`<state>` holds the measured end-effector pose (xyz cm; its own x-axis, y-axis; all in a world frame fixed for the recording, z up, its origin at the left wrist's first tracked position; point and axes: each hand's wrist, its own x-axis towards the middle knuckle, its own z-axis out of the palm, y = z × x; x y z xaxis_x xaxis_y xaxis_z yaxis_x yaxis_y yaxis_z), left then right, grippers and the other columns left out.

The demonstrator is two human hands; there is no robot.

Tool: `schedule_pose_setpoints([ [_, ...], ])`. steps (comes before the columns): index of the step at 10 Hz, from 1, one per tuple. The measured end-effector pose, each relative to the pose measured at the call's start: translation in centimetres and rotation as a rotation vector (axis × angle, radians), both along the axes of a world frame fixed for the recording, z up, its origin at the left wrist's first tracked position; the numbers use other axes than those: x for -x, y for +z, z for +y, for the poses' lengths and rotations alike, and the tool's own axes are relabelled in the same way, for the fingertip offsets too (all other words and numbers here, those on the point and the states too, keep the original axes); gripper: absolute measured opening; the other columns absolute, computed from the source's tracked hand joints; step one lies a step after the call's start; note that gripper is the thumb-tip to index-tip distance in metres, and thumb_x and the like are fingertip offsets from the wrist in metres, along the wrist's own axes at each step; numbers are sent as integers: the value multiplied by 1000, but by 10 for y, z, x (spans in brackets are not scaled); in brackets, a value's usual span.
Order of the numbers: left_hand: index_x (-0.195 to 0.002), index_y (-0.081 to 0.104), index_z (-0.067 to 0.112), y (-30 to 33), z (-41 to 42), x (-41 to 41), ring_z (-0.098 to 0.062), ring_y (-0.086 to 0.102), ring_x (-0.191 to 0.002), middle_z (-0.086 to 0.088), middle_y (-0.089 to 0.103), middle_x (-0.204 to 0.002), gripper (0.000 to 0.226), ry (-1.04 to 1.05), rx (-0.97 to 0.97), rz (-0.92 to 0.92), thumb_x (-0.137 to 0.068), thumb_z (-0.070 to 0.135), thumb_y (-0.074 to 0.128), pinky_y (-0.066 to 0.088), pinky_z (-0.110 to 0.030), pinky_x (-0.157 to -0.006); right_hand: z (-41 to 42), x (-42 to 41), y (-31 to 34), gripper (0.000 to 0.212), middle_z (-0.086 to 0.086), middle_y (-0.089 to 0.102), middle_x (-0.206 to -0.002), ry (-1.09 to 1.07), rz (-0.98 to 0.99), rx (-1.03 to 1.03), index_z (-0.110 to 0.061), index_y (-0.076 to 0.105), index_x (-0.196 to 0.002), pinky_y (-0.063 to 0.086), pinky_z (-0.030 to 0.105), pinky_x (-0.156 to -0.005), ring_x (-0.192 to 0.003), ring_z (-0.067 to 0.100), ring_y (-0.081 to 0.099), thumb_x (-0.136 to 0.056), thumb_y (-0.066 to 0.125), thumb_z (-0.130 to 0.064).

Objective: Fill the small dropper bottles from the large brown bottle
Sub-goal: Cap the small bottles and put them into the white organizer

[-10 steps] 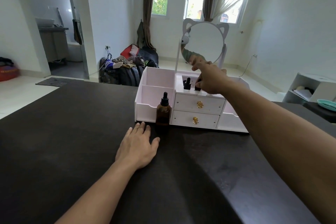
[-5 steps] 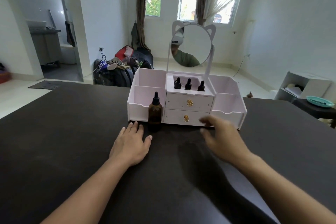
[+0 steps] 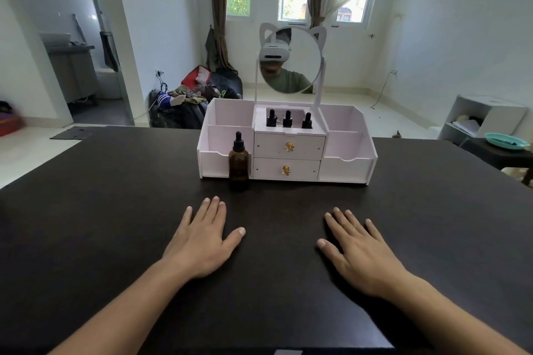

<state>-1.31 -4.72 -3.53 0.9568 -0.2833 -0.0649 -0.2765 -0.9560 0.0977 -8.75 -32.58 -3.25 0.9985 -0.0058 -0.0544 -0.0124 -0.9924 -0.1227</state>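
Both hands, left (image 3: 202, 242) and right (image 3: 360, 248), lie flat and empty on the table (image 3: 86, 210); filling seems unstarted, so next grasp the capped brown bottle (image 3: 238, 163).

A capped large brown bottle (image 3: 238, 163) stands upright before the white organizer (image 3: 347, 166); three small dropper bottles (image 3: 287, 119) stand in its top compartment.

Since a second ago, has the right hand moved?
Yes. The right hand drew back from the organizer's top compartment toward the person; it lies flat on the table.
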Motion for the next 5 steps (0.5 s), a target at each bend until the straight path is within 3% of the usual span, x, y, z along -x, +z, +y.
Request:
schedule_pose_setpoints([
  [1, -154, -8, 18, 0, 5, 25, -9, -19, -146, 3, -17, -161, 79, -34, 13, 1, -95, 65, 13, -7, -40, -122, 1, 28, -2, 104, -13, -18, -160, 26, -5, 20, -34, -9, -154, -11, 37, -122, -147, 7, -20, -61, -22, -80],
  [2, -152, -14, 20, 4, 8, 54, -7, -24, -144, 7, -23, -158, 84, -65, -2, -8, -89, 71, 8, -8, -39, -122, -1, 55, -5, 104, -19, -26, -154, 36, -38, 21, -41, -14, -151, -13, 34, -121, -145, 5, -25, -57, -30, -83],
  [3, -150, -8, 23, -5, 16, 81, -6, -16, -146, 9, -19, -155, 94, -123, 28, -95, -75, 79, -6, -13, -31, -119, -5, 76, -16, 78, -14, 15, -161, 45, -160, 105, -37, 21, -152, 4, 31, -116, -151, 10, 2, -88, -1, -77],
  [4, -138, 47, 10, -17, 30, 101, -11, 21, -146, -3, 44, -147, 83, -166, 2, -200, -93, 71, 13, 1, -27, -117, -11, 94, -28, 63, -10, 37, -155, 58, -217, 71, -27, 45, -142, 14, 32, -112, -150, 5, 7, -98, 13, -60],
  [5, -142, 40, 8, -42, 43, 123, -10, 8, -149, -6, 41, -150, 62, -262, -20, -342, -101, 49, 17, 10, -31, -116, -15, 118, -45, 59, -14, 24, -156, 86, -408, 12, -29, 46, -138, 13, 32, -115, -150, 1, 4, -97, 14, -57],
])
